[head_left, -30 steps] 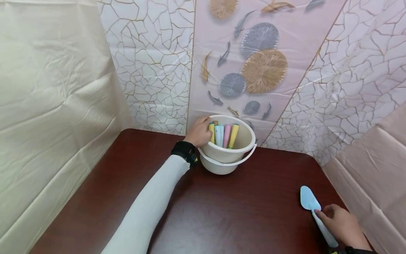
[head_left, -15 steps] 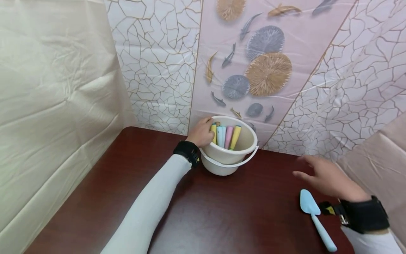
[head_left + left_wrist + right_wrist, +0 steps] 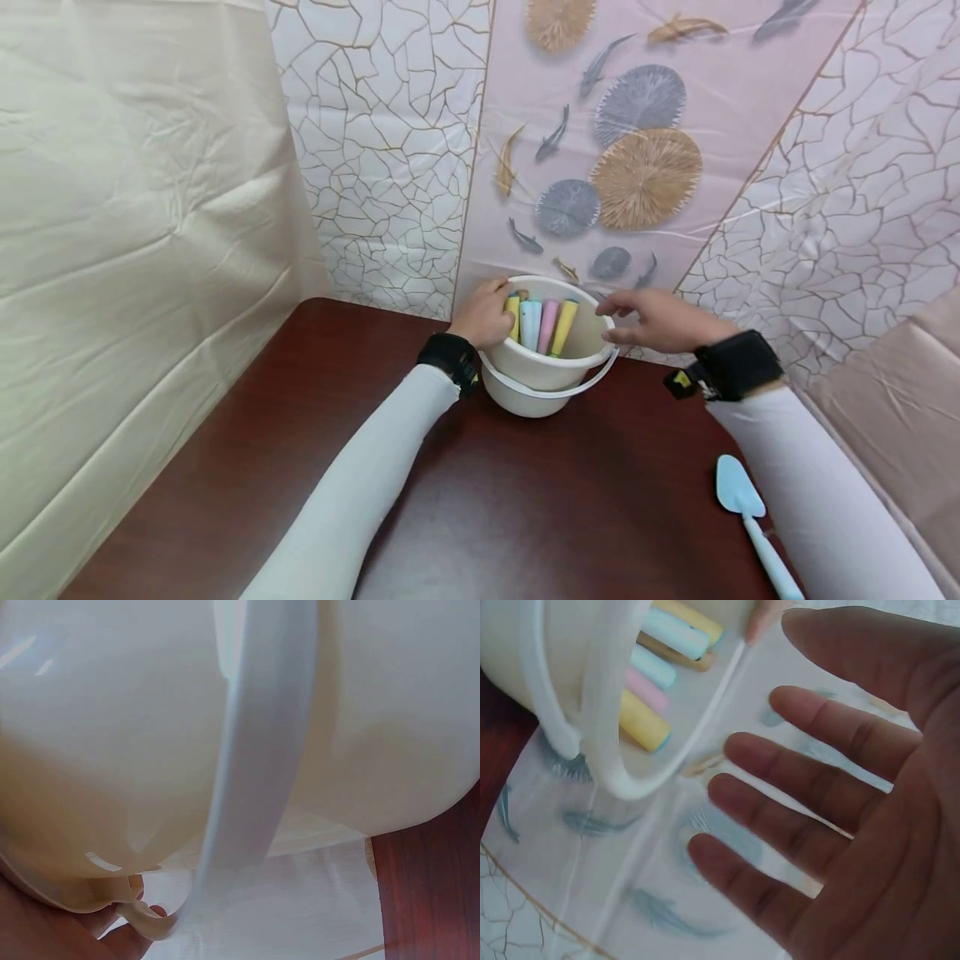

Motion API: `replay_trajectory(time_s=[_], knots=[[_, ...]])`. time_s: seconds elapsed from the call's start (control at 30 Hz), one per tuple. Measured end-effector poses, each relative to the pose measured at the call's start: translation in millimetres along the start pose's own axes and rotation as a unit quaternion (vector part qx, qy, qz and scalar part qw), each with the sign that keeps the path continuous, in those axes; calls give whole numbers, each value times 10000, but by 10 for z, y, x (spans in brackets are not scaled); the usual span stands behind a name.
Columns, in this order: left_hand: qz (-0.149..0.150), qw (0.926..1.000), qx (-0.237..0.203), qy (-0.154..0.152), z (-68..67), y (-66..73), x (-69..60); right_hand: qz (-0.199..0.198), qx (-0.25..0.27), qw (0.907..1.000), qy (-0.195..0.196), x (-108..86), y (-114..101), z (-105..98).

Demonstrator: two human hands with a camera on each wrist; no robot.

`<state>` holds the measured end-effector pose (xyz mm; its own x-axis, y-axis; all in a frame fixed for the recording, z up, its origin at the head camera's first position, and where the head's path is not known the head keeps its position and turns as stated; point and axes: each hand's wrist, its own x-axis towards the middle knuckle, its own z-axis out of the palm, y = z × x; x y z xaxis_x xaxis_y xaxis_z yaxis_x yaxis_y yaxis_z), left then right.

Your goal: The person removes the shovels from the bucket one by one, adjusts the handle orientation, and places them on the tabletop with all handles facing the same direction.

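Beyond both hands a cloth backdrop (image 3: 375,150) hangs, its pink panel printed with fish. Below them spreads the dark red-brown table (image 3: 480,500), running from the hands back towards the person. A white sleeve (image 3: 367,475) covers the arm behind the left hand.

Between the two hands stands a cream bucket (image 3: 525,371), at the table's far edge. The left hand (image 3: 483,317) grips its rim at the side, fingers curled over. The right hand (image 3: 660,321) is just beside the opposite rim, fingers straight and spread, palm facing the bucket, holding nothing. From where the right hand is, a light-blue trowel (image 3: 750,507) lies well back towards the person, next to that forearm.

The bucket's bail (image 3: 592,382) hangs down on the near side, below both hands. Inside, a yellow handle (image 3: 512,315) sits nearest the left hand, then light-blue handles (image 3: 530,321), a pink handle (image 3: 548,323) and another yellow handle (image 3: 564,327), closest to the right fingertips.
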<state>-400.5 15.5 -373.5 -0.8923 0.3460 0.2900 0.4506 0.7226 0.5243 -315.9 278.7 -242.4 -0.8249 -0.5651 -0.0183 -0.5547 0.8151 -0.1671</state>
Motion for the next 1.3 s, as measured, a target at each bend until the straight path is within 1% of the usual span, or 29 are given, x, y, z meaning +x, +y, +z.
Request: replay_trajectory(time_s=[0.13,0.3,0.47,0.63,0.77,0.83,0.97,1.07,1.13,1.2,1.3], knots=[[-1,10000,59,-24,18,4,12,-29,91,9997,-231,295,55,10],[-17,10000,45,-78,26,22,-3,-111,-42,9988,-480,582,117,28],[-86,9999,102,-78,23,26,-15,46,-232,9965,-802,839,153,50],[-52,9998,191,-92,35,4,44,304,-387,9936,-1018,1024,167,100],[0,9997,228,-25,65,-28,97,517,-572,9901,-1170,1144,211,157],[-12,9997,227,-19,68,-31,102,577,-690,9880,-1254,1196,231,186],[-23,9998,211,-59,47,-24,83,543,-935,9852,-1328,1285,243,252],[-35,9998,193,-77,30,-24,68,440,-1275,9825,-1284,1376,258,329],[-50,9998,198,-74,19,-26,58,421,-1539,9794,-1241,1450,276,387],[-46,9998,192,-62,13,-31,49,543,-1764,9745,-1274,1526,297,452],[-36,9998,203,-82,9,-35,34,726,-1959,9668,-1469,1612,300,531]])
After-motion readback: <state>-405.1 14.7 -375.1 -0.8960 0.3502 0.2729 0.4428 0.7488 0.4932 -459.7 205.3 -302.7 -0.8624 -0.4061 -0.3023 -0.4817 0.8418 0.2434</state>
